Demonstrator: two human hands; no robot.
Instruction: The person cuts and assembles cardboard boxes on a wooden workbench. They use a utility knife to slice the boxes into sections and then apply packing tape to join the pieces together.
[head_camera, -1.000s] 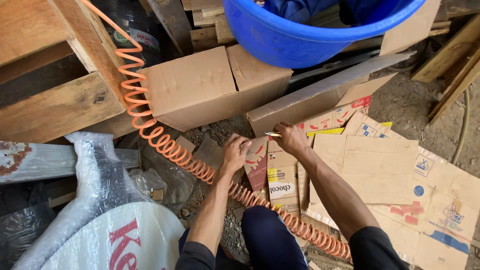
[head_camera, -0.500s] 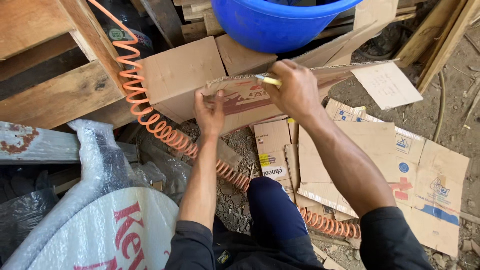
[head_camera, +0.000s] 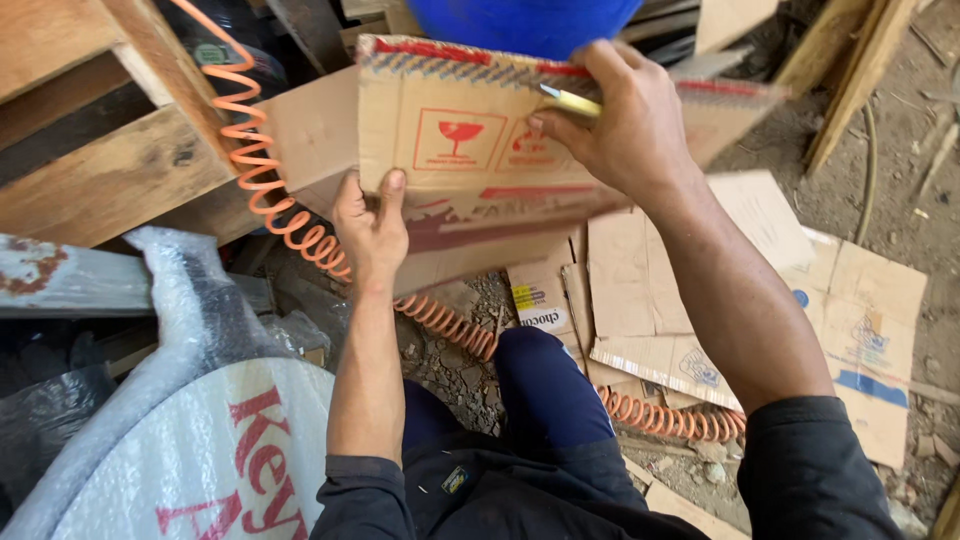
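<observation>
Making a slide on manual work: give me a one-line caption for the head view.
Left hand and right hand, which also holds a yellow cutter, lift a cardboard sheet beside an orange coiled hose.

Flat brown cardboard sheet (head_camera: 470, 170) with red symbols, held up before me, below the blue tub (head_camera: 520, 20), yellow cutter (head_camera: 570, 100) against its top edge

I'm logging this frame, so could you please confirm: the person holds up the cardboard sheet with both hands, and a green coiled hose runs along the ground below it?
Not quite: the coiled hose is orange, not green, as the head view shows. The rest holds: the left hand and right hand hold up the cardboard sheet, and the hose runs along the ground below it.
</observation>
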